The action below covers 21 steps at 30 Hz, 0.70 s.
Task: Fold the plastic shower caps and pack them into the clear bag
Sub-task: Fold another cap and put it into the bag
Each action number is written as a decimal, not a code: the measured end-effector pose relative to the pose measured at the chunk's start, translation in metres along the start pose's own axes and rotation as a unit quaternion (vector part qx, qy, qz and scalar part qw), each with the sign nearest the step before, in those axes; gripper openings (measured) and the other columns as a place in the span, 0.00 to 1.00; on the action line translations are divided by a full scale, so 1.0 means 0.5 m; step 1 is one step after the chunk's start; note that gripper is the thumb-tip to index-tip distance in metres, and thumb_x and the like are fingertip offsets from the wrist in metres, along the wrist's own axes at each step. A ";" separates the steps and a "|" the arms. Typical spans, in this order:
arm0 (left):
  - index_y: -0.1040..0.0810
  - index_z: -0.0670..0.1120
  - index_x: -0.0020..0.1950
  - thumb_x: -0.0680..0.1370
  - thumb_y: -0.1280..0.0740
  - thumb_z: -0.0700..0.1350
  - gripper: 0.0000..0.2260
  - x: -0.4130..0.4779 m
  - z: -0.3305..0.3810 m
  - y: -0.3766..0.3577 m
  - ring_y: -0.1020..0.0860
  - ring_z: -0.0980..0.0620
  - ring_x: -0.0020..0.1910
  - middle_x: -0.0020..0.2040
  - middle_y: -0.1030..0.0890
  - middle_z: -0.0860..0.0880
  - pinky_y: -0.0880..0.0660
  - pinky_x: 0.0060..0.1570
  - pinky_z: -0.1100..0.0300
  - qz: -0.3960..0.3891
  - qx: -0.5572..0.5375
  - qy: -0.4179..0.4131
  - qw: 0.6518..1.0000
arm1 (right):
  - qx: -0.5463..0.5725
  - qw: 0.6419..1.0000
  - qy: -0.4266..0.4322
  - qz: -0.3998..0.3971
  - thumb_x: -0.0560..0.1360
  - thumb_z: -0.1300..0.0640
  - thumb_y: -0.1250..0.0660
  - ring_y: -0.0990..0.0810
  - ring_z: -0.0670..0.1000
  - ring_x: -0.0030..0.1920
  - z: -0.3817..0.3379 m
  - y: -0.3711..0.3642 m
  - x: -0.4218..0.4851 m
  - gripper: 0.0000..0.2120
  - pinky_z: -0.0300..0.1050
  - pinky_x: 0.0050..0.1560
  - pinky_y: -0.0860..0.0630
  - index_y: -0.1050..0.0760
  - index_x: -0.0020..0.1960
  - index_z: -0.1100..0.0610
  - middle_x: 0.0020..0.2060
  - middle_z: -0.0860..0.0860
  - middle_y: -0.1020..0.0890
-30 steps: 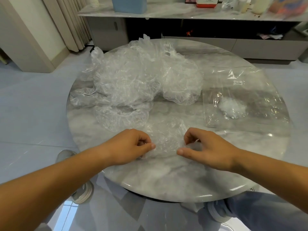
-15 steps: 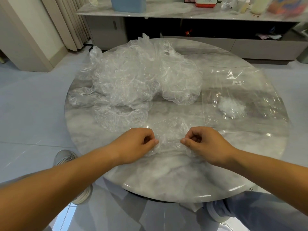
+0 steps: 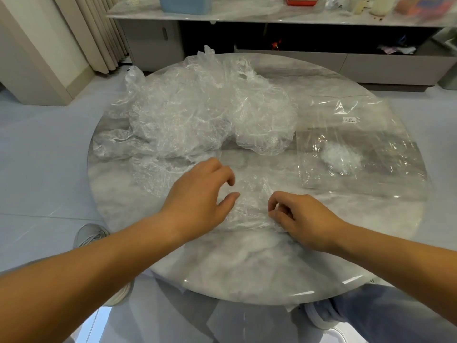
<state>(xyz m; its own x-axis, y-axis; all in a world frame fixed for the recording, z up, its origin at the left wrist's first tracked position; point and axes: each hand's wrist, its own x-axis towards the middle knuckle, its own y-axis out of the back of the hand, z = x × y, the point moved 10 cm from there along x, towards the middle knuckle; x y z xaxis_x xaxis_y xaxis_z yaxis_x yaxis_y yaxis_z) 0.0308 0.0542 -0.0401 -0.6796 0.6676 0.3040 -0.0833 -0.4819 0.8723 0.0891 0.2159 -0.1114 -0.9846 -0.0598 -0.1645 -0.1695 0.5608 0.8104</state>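
Observation:
A crumpled clear shower cap [image 3: 249, 206] lies flat on the round marble table [image 3: 247, 268] between my hands. My right hand [image 3: 301, 219] pinches its right edge with curled fingers. My left hand [image 3: 197, 201] hovers over the cap's left side with loosely spread fingers and grips nothing. A big heap of loose shower caps [image 3: 205, 112] fills the table's far left. The clear bag [image 3: 358, 144] lies flat at the right, with a white folded cap [image 3: 340, 159] inside.
Another flattened cap [image 3: 153, 174] lies just left of my left hand. A low cabinet [image 3: 272, 11] with bottles and a blue box stands behind the table. Curtains [image 3: 94, 33] hang at the far left. My shoes show under the table's edge.
My left hand has let go of the cap's left edge, opened and lifted away up and left. My right hand keeps its pinch and has shifted slightly nearer.

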 end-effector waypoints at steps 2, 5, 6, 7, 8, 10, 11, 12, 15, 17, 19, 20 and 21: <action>0.17 0.48 0.53 0.78 0.29 0.46 0.05 -0.004 0.062 -0.007 0.23 0.51 0.43 0.47 0.21 0.51 0.26 0.40 0.56 0.002 0.029 -0.145 0.989 | -0.021 1.000 0.014 0.004 0.82 0.55 0.37 0.23 0.46 0.38 -0.008 0.001 0.000 0.05 0.49 0.43 0.23 0.22 0.51 0.49 0.34 0.47 0.20; 0.16 0.49 0.57 0.81 0.36 0.45 0.10 -0.019 0.096 -0.092 0.22 0.48 0.44 0.49 0.20 0.50 0.24 0.42 0.52 -0.121 0.092 -0.194 0.969 | -0.060 0.997 0.037 0.006 0.82 0.53 0.36 0.23 0.46 0.45 -0.016 0.000 0.001 0.08 0.45 0.50 0.25 0.19 0.56 0.50 0.43 0.45 0.20; 0.19 0.49 0.60 0.82 0.39 0.47 0.12 -0.022 0.082 -0.122 0.22 0.47 0.48 0.51 0.21 0.50 0.24 0.46 0.51 -0.175 0.106 -0.153 0.967 | -0.070 0.997 0.042 0.006 0.82 0.52 0.37 0.24 0.47 0.47 -0.018 -0.001 0.000 0.09 0.44 0.52 0.26 0.19 0.57 0.50 0.44 0.46 0.20; 0.21 0.50 0.62 0.83 0.41 0.48 0.13 -0.026 0.060 -0.144 0.22 0.47 0.51 0.54 0.22 0.50 0.24 0.48 0.51 -0.217 0.109 -0.102 0.965 | -0.079 0.996 0.046 0.005 0.82 0.52 0.37 0.24 0.48 0.49 -0.020 -0.001 -0.001 0.10 0.44 0.52 0.26 0.19 0.59 0.50 0.45 0.47 0.20; 0.23 0.50 0.64 0.83 0.41 0.48 0.13 -0.030 0.040 -0.155 0.22 0.47 0.52 0.55 0.24 0.50 0.24 0.49 0.52 -0.243 0.096 -0.056 0.964 | -0.087 0.995 0.051 0.002 0.83 0.52 0.38 0.24 0.49 0.50 -0.023 -0.002 -0.003 0.10 0.45 0.53 0.26 0.19 0.60 0.50 0.46 0.47 0.20; 0.24 0.51 0.66 0.82 0.40 0.49 0.13 -0.027 0.014 -0.152 0.22 0.50 0.51 0.54 0.23 0.52 0.24 0.51 0.54 -0.244 0.037 0.011 0.969 | -0.110 0.992 0.061 -0.008 0.83 0.53 0.38 0.23 0.51 0.51 -0.029 -0.003 -0.006 0.12 0.47 0.52 0.25 0.19 0.62 0.50 0.48 0.49 0.21; 0.24 0.51 0.67 0.82 0.39 0.49 0.14 -0.023 0.002 -0.146 0.22 0.52 0.49 0.51 0.22 0.53 0.24 0.51 0.55 -0.234 0.006 0.037 0.971 | -0.121 0.991 0.058 -0.017 0.82 0.53 0.38 0.23 0.51 0.51 -0.029 -0.003 -0.007 0.12 0.48 0.52 0.25 0.20 0.63 0.50 0.48 0.49 0.22; 0.24 0.52 0.66 0.82 0.38 0.49 0.13 -0.017 -0.007 -0.140 0.22 0.55 0.46 0.47 0.20 0.55 0.24 0.50 0.56 -0.225 -0.025 0.062 0.972 | -0.130 0.990 0.049 -0.029 0.82 0.52 0.38 0.23 0.51 0.50 -0.027 -0.002 -0.006 0.13 0.47 0.51 0.25 0.20 0.63 0.49 0.49 0.48 0.23; 0.27 0.52 0.63 0.83 0.39 0.50 0.10 -0.010 -0.030 -0.133 0.20 0.56 0.39 0.39 0.17 0.53 0.21 0.47 0.53 -0.216 -0.093 0.125 0.964 | -0.146 0.988 0.024 -0.047 0.81 0.51 0.34 0.25 0.46 0.46 -0.029 0.015 0.005 0.11 0.40 0.49 0.28 0.19 0.61 0.49 0.48 0.44 0.28; 0.33 0.52 0.63 0.84 0.40 0.49 0.09 -0.006 -0.035 -0.133 0.18 0.52 0.38 0.40 0.16 0.51 0.20 0.46 0.47 -0.217 -0.113 0.145 0.959 | -0.107 0.994 0.005 -0.004 0.79 0.51 0.31 0.25 0.44 0.43 -0.039 0.048 0.018 0.10 0.38 0.47 0.28 0.19 0.58 0.49 0.44 0.42 0.26; 0.38 0.52 0.64 0.83 0.39 0.48 0.12 -0.002 -0.040 -0.134 0.17 0.49 0.38 0.41 0.15 0.49 0.19 0.43 0.45 -0.218 -0.131 0.171 0.952 | 0.011 0.997 -0.049 0.064 0.78 0.53 0.30 0.21 0.43 0.39 -0.038 0.088 0.028 0.08 0.37 0.43 0.26 0.19 0.57 0.50 0.40 0.44 0.20; 0.41 0.52 0.68 0.83 0.38 0.48 0.16 0.000 -0.042 -0.135 0.17 0.49 0.38 0.42 0.15 0.49 0.19 0.43 0.47 -0.220 -0.148 0.191 0.945 | 0.099 0.987 -0.091 0.083 0.78 0.54 0.30 0.19 0.45 0.38 -0.026 0.094 0.031 0.09 0.37 0.40 0.24 0.21 0.58 0.51 0.39 0.46 0.18; 0.44 0.52 0.73 0.83 0.38 0.47 0.22 0.001 -0.045 -0.136 0.16 0.50 0.37 0.42 0.14 0.50 0.18 0.41 0.51 -0.226 -0.170 0.215 0.935 | 0.194 0.968 -0.138 0.082 0.79 0.56 0.30 0.17 0.48 0.38 -0.012 0.087 0.032 0.12 0.40 0.38 0.22 0.24 0.62 0.52 0.40 0.50 0.16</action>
<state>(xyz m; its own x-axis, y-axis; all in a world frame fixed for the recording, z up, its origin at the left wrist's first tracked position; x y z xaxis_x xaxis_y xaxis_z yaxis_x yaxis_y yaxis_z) 0.0198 0.0746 -0.1080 -0.7430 0.5921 -0.3122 -0.6100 -0.4069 0.6800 0.0659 0.2344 -0.0755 -0.9389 0.2482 -0.2387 0.0695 0.8154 0.5747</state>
